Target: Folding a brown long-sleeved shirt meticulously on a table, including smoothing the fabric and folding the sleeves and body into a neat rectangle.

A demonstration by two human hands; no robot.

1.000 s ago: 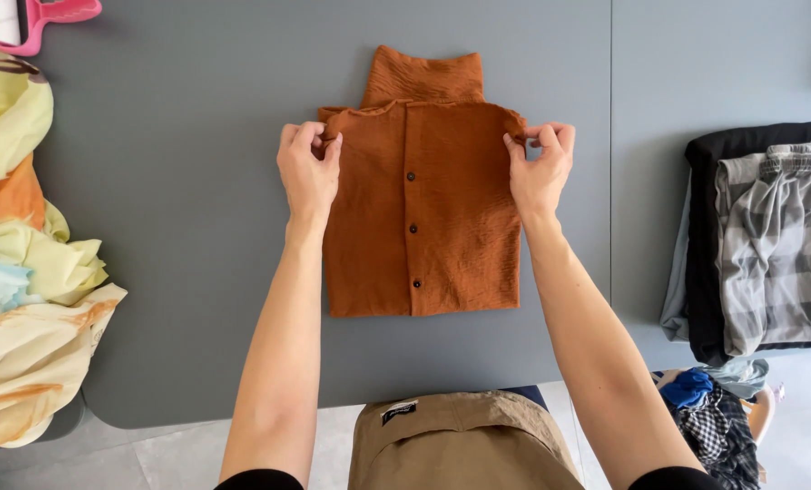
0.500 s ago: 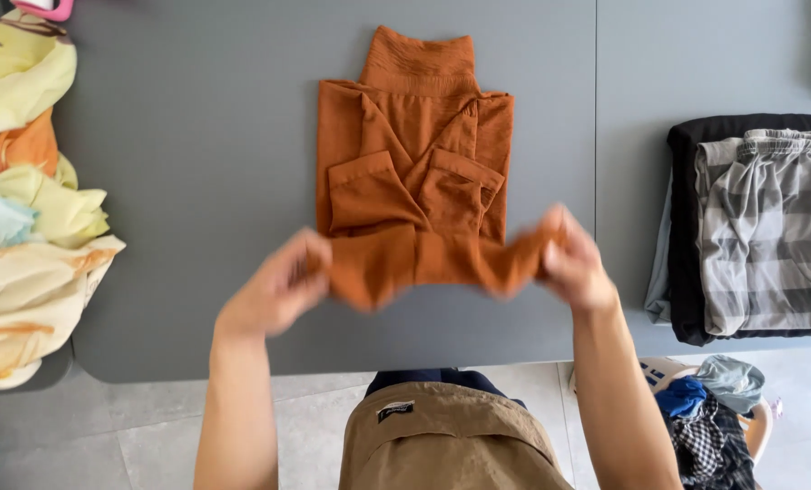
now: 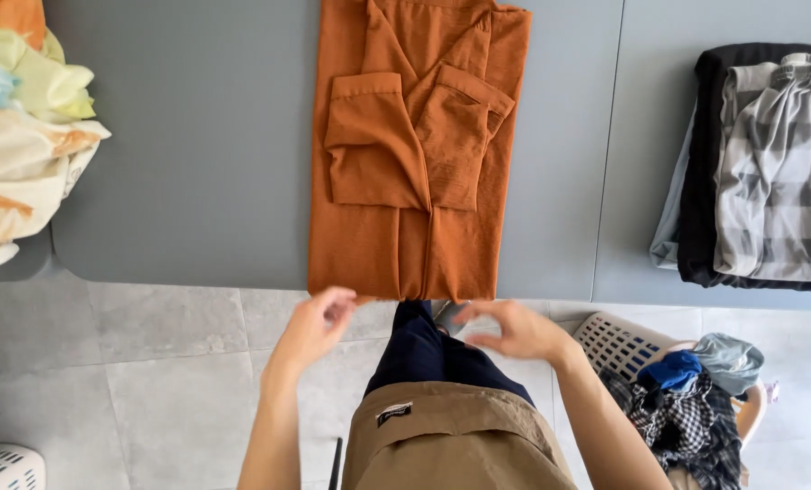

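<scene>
A rust-orange button shirt point(image 3: 405, 236) lies flat on the grey table point(image 3: 187, 181). Both of its sleeves are folded in across the middle, and its bottom hem reaches the table's near edge. My left hand point(image 3: 317, 319) is just below the hem's left corner, fingertips touching or almost touching the cloth, fingers loosely curled. My right hand point(image 3: 514, 330) hovers under the hem's right part, fingers apart and holding nothing. The shirt's collar end runs out of the top of the picture.
A heap of yellow, cream and orange clothes point(image 3: 24, 145) lies at the table's left. Folded black and grey-striped garments point(image 3: 759, 172) sit on the right. A white laundry basket point(image 3: 623, 345) with mixed clothes stands on the tiled floor at lower right. Another white basket point(image 3: 1, 465) is at lower left.
The shirt, lifted by its shoulders and turned over, now lies flat with the folded sleeves facing up. Both hands have drawn back to the near hem and loosened their hold.
</scene>
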